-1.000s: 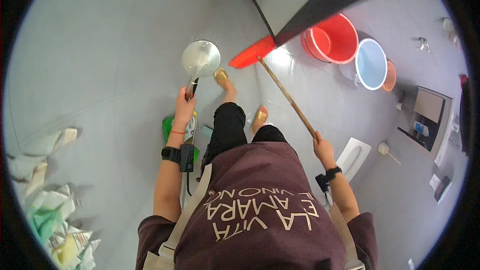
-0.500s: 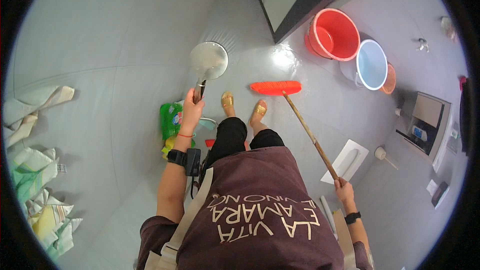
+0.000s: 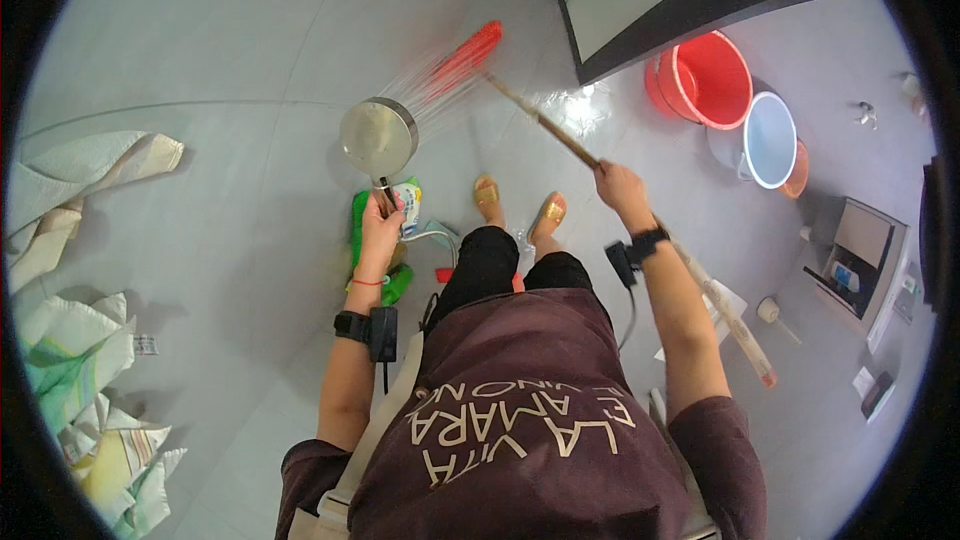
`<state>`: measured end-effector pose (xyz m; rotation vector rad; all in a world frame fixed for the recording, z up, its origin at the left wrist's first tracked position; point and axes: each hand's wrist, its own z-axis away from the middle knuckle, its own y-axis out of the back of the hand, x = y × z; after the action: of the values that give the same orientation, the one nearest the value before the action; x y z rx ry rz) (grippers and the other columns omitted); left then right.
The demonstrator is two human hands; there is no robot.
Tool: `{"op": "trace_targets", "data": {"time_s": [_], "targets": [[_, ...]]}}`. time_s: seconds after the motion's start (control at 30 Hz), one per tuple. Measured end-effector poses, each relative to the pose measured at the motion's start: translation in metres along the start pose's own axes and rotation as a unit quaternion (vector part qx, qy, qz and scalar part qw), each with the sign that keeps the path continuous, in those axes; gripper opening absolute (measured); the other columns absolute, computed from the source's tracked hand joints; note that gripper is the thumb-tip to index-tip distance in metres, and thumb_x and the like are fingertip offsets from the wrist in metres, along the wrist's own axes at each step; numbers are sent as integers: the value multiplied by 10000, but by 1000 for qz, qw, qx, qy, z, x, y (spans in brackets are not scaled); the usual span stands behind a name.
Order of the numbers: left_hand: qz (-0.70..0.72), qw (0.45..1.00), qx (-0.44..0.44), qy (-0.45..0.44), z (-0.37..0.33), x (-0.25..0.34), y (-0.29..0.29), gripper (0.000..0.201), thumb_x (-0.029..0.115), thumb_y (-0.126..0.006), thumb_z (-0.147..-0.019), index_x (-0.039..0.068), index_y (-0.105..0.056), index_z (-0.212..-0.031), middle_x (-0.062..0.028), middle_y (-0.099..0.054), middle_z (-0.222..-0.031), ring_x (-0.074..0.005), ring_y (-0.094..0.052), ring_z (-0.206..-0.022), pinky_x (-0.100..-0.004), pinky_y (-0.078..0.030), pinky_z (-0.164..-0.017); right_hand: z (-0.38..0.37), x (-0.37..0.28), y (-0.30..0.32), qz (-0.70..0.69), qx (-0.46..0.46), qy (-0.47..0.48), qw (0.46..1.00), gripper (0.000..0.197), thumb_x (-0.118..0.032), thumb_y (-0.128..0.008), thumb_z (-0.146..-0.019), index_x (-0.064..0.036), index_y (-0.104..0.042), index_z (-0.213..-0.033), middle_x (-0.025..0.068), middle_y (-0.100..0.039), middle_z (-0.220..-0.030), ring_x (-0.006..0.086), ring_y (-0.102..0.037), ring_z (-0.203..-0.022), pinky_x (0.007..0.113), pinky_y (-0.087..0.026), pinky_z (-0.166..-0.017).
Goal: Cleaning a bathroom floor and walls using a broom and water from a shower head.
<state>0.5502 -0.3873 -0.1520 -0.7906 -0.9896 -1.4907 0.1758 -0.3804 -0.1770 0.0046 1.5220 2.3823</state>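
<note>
My left hand (image 3: 377, 235) is closed round the dark handle of a large round shower head (image 3: 378, 137). Fine jets of water leave it toward the upper right, onto the red bristles of a broom head (image 3: 465, 60), which is smeared by motion. A worn wooden broom handle (image 3: 540, 122) slants back to my right hand (image 3: 622, 190), gripped partway along its length. The rest of the pole runs past my right forearm, its end pointing down to the right. Beside my left hand lie a green and white package (image 3: 408, 198) and the shower hose (image 3: 438, 230).
At upper right stand a red bucket (image 3: 662, 88), a white-blue bucket (image 3: 768, 155) and an orange one (image 3: 798, 178), near a dark door frame (image 3: 690, 28). Towels (image 3: 75, 340) hang at the left. A wall tap (image 3: 866, 116) and an open wall box (image 3: 850, 285) are at right.
The broom head has swung up and left into the spray, and my right hand has moved up and inward with the pole. The shower head has shifted slightly left, its jets now plainly visible.
</note>
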Motion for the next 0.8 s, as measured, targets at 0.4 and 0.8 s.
{"op": "trace_targets", "data": {"time_s": [0.4, 0.8], "targets": [[-41, 999, -5, -2, 18, -39, 13, 217, -60, -451, -642, 37, -449, -836, 8, -459, -740, -91, -438, -681, -218, -369, -642, 64, 27, -41, -43, -100, -83, 991, 295, -308, -382, -777, -176, -457, -1031, 144, -568, -814, 312, -540, -757, 415, -424, -655], [-202, 975, -54, -74, 100, -60, -83, 169, -29, -459, -615, 16, -429, -776, 6, -414, -642, -89, -391, -591, -212, -345, -564, 277, 204, -94, -61, -107, -189, 974, 280, -333, -396, -780, -177, -458, -1004, 146, -569, -761, 314, -540, -729, 422, -423, -628]]}}
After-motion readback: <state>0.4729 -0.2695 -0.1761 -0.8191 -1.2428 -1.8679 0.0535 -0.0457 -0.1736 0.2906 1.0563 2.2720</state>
